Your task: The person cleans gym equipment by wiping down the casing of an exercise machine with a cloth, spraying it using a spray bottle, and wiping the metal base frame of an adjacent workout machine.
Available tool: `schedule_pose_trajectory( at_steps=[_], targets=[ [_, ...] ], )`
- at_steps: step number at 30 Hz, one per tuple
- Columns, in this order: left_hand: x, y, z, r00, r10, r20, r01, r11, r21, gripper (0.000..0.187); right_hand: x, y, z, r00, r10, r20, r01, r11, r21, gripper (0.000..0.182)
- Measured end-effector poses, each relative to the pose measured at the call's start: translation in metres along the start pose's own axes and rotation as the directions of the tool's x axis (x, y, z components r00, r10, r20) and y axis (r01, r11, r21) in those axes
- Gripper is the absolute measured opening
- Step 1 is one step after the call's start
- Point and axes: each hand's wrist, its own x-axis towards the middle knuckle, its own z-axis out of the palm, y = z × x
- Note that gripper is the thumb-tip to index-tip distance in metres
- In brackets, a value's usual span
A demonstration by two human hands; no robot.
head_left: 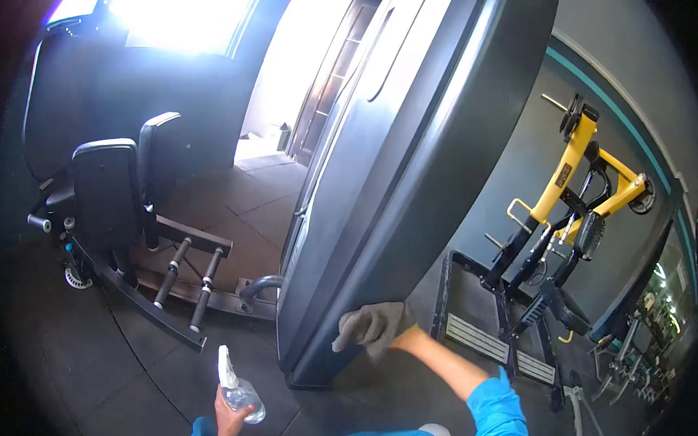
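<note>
Dark floor tiles (122, 341) spread below the gym machines, and strong light enters by the doorway (273, 77). With my left hand (229, 417) I am grasping a clear spray bottle (244, 399) around its body, low in the view, and its white spray head (224, 367) points up. I do not see a finger on the trigger. My right hand (372, 326) wears a grey covering, a glove or maybe a cloth; its fingers are partly bent against the lower side of the tall machine cover (411, 197). I cannot tell if they pinch something.

For good handling, I judge that the covered fingers should lie flatter on the curved side, with light and even pressure. The bottle is better held near upright, a little away from the cover, so it does not knock the hard surface.

Behind the cover, at left, are black pads (104, 182) on a low frame. At right stands a yellow machine (566, 168) on a black base. It carries a small dark label (563, 175), but the writing is too small for me. I can read no brand anywhere.
</note>
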Motion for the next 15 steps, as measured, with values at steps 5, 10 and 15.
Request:
schedule_pose_trajectory(
  at_steps=[5, 10, 15],
  targets=[
    [0.018, -0.021, 0.003, 0.996, 0.087, -0.02, -0.082, 0.984, 0.159, 0.09, 0.082, 0.043, -0.176, 0.929, 0.337, 0.153, -0.364, 0.906, 0.216, 0.038],
    [0.033, -0.014, 0.017, 0.999, -0.046, -0.018, 0.047, 0.997, 0.069, 0.092, 0.143, 0.118, -0.336, 0.844, -0.02, -0.535, -0.305, 0.804, -0.511, 0.067],
    [0.017, 0.015, 0.017, 0.997, -0.05, -0.061, 0.056, 0.992, 0.116, 0.089, 0.199, 0.118, -0.444, 0.62, -0.045, -0.783, -0.303, 0.908, -0.291, 0.066]
  ],
)
